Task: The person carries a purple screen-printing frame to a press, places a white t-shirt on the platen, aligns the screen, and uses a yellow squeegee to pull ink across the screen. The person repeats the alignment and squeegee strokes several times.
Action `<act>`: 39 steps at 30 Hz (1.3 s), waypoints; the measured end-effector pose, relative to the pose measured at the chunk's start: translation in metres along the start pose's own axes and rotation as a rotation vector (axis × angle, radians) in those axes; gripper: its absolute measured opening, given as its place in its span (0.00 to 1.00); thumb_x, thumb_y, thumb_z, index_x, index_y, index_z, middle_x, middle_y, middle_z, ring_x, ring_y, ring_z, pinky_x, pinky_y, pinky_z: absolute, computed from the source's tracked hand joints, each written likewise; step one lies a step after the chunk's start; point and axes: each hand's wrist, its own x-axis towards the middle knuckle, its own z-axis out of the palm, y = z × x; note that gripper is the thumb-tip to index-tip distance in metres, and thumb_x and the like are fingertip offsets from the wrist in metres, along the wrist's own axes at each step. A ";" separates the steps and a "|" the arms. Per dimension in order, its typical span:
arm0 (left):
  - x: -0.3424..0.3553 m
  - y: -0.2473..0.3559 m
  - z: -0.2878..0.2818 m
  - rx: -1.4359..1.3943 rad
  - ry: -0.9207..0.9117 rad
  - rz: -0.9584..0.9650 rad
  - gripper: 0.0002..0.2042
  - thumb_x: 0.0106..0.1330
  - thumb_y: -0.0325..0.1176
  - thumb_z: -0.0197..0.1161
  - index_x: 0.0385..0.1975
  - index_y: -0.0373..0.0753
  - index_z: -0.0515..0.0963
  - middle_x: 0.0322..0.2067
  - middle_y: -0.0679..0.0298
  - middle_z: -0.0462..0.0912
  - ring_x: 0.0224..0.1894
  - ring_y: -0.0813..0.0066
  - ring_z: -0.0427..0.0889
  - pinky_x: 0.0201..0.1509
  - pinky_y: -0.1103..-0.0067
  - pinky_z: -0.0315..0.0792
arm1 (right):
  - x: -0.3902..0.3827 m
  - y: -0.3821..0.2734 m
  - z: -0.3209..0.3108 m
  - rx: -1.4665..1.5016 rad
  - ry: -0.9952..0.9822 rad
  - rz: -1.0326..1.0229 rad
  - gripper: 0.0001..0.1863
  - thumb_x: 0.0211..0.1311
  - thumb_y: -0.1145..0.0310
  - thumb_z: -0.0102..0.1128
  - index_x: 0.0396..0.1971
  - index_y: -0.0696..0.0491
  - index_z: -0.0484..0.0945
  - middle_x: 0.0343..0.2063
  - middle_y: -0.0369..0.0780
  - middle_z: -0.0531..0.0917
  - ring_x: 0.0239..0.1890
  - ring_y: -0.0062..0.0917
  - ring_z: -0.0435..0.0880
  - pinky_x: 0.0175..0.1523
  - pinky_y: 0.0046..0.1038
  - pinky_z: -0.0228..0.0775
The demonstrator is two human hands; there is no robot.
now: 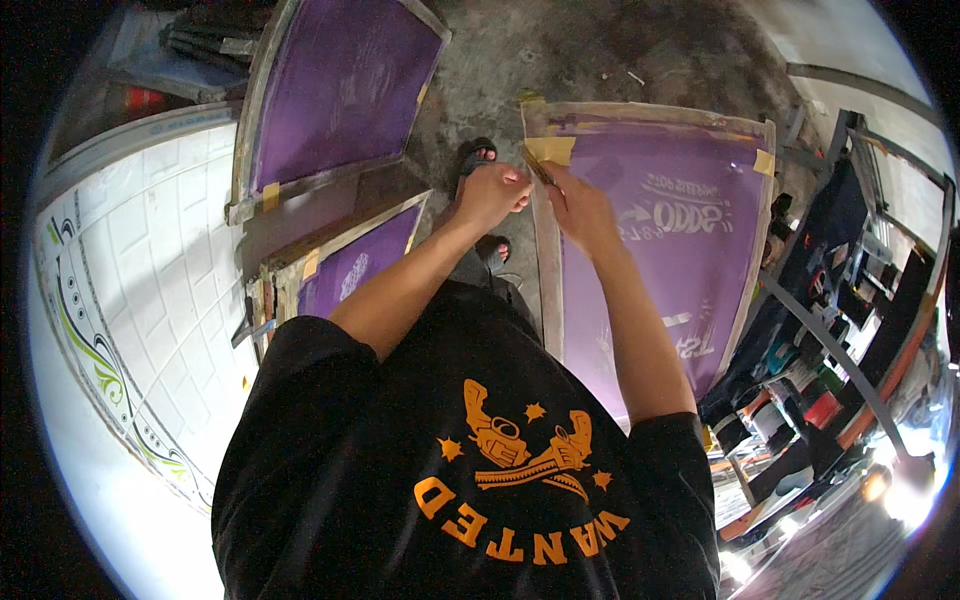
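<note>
A silk-screen frame with purple mesh (650,240) leans in front of me, slightly to the right, with pale lettering and line marks in its mesh. Yellowish tape (556,150) covers its upper left corner, and a smaller piece of tape (764,162) sits at the upper right. My right hand (582,212) is closed at the frame's left edge, its fingers pinching a narrow brownish-yellow strip of tape (538,165). Just left of the frame, my left hand (493,195) is curled with fingers pressed together; whatever it may hold is hidden.
Another purple screen frame (345,90) stands at the upper left, with a smaller one (360,268) below it. A white tiled panel (150,270) fills the left side. My sandalled feet (485,152) rest on grey concrete floor (600,60). Metal racks (830,350) with several containers line the right.
</note>
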 end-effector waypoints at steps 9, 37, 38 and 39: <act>0.005 -0.005 0.006 0.089 0.073 0.078 0.11 0.64 0.37 0.64 0.28 0.35 0.85 0.20 0.64 0.86 0.23 0.76 0.86 0.30 0.77 0.77 | 0.013 0.002 -0.002 -0.140 -0.088 -0.086 0.19 0.73 0.64 0.55 0.61 0.43 0.77 0.46 0.45 0.87 0.46 0.48 0.86 0.46 0.47 0.80; -0.002 -0.003 0.007 0.140 0.133 0.111 0.10 0.69 0.34 0.65 0.34 0.31 0.83 0.24 0.66 0.83 0.25 0.83 0.78 0.29 0.80 0.71 | -0.003 0.001 0.003 -0.242 -0.161 -0.015 0.18 0.67 0.67 0.55 0.54 0.43 0.84 0.35 0.48 0.88 0.39 0.48 0.88 0.44 0.51 0.81; -0.004 -0.003 0.007 0.163 0.153 0.127 0.10 0.69 0.34 0.65 0.34 0.30 0.83 0.24 0.66 0.83 0.25 0.83 0.78 0.29 0.80 0.71 | -0.007 0.002 0.003 -0.213 -0.158 -0.001 0.17 0.68 0.67 0.55 0.53 0.43 0.85 0.36 0.49 0.88 0.39 0.49 0.87 0.45 0.52 0.79; -0.007 0.000 0.006 0.177 0.149 0.126 0.10 0.69 0.34 0.65 0.35 0.30 0.83 0.24 0.66 0.83 0.25 0.83 0.78 0.29 0.80 0.71 | -0.008 0.004 0.003 -0.196 -0.150 -0.016 0.17 0.68 0.67 0.55 0.53 0.43 0.85 0.36 0.49 0.88 0.39 0.49 0.87 0.45 0.51 0.79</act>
